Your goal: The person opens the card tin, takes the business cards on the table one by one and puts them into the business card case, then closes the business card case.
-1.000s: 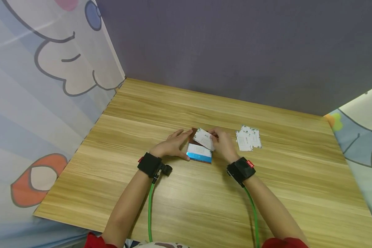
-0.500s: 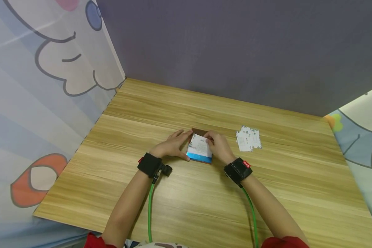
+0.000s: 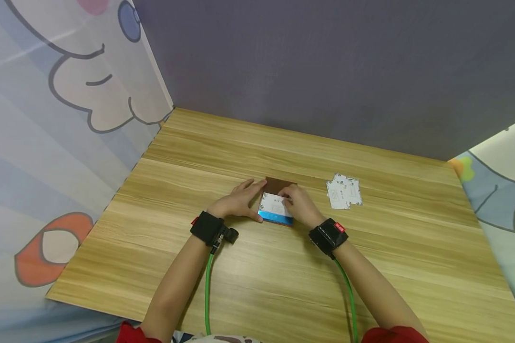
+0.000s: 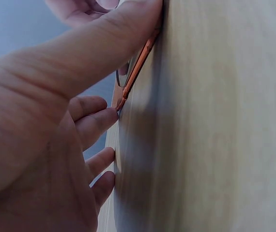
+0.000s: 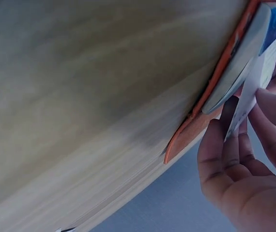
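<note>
A brown card holder (image 3: 276,185) lies unfolded on the table, with a shiny blue band (image 3: 275,217) across its near part. My right hand (image 3: 301,206) pinches a white printed card (image 3: 272,204) by its right side. In the right wrist view the card (image 5: 252,94) stands between thumb and fingers, its far end at the blue piece; a metal plate (image 5: 235,72) sits beneath it. My left hand (image 3: 239,200) rests at the holder's left edge, thumb at the near corner and a fingertip at the far one. The left wrist view shows its fingers extended along the holder's orange-brown edge (image 4: 139,66).
To the right of the holder, several white leaf-patterned cards (image 3: 344,191) lie overlapping on the wooden table (image 3: 395,238). A dark grey panel (image 3: 309,71) rises behind the table. Green cables (image 3: 208,295) run from the wrist cameras toward the body.
My right hand has straightened the tilted card and brought it toward me, down to the blue band. More of the brown far part now shows. The left hand has stayed put.
</note>
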A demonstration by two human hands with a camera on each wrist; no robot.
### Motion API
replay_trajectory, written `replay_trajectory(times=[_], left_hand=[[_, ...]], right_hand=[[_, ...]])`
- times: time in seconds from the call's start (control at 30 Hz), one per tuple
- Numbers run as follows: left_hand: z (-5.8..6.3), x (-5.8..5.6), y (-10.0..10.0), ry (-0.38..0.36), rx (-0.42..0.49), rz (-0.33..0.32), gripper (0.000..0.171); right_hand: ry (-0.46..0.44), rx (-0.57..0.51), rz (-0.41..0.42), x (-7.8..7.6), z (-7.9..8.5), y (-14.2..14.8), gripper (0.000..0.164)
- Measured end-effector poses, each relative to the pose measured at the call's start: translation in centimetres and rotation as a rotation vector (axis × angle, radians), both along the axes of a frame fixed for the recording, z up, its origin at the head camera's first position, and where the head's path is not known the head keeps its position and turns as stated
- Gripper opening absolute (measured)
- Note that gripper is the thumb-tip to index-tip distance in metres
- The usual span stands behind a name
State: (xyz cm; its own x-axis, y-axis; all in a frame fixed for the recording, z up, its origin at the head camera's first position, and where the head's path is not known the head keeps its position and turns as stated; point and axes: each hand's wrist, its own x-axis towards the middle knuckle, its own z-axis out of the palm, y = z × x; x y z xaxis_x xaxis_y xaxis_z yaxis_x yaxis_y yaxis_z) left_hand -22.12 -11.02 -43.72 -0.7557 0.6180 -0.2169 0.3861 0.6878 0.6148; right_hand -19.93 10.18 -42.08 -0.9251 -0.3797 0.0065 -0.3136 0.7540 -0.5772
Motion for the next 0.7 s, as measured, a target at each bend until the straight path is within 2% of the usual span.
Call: replay_trajectory(times=[0.37,0.7], left_hand=[[0.03,-0.05,-0.07,-0.002,0.001,-0.006,0.109],[-0.14,-0.1,-0.2,-0.008,0.02,-0.006,0.109]], right_hand=[[-0.014,0.036,0.046,0.15,-0.33,0.08,0.02],[-0.014,0.035,0.065,0.16,-0.51,0.15,0.015]])
